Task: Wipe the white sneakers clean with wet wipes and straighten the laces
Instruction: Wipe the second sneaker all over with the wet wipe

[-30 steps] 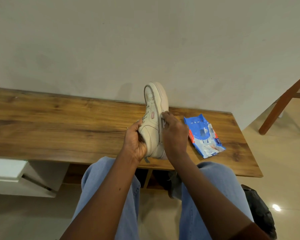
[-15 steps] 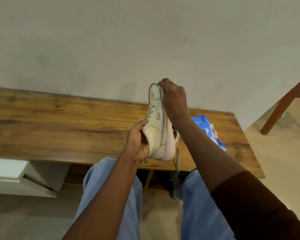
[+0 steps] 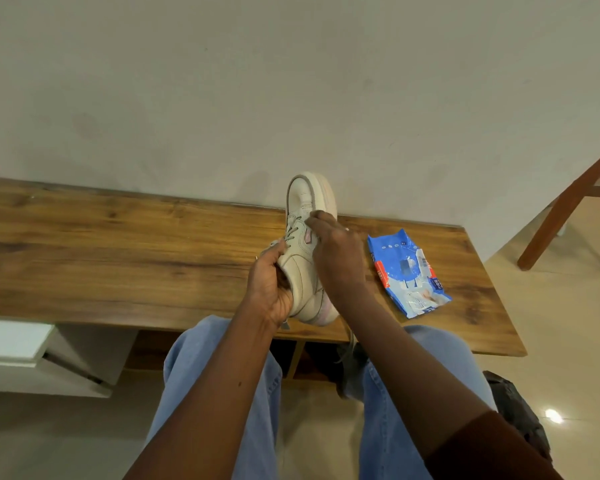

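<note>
While left grip [image 3: 269, 292] clasps sneaker [image 3: 302, 268], right grip [image 3: 336, 251] curled on it

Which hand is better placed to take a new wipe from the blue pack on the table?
The right hand. The wipes pack lies on the table just to its right, while the left hand grips the sneaker from the other side, farther from the pack.

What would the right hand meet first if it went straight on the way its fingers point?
The white sneaker: the right hand is right at its laced upper, probably touching it, though depth is unclear.
</note>
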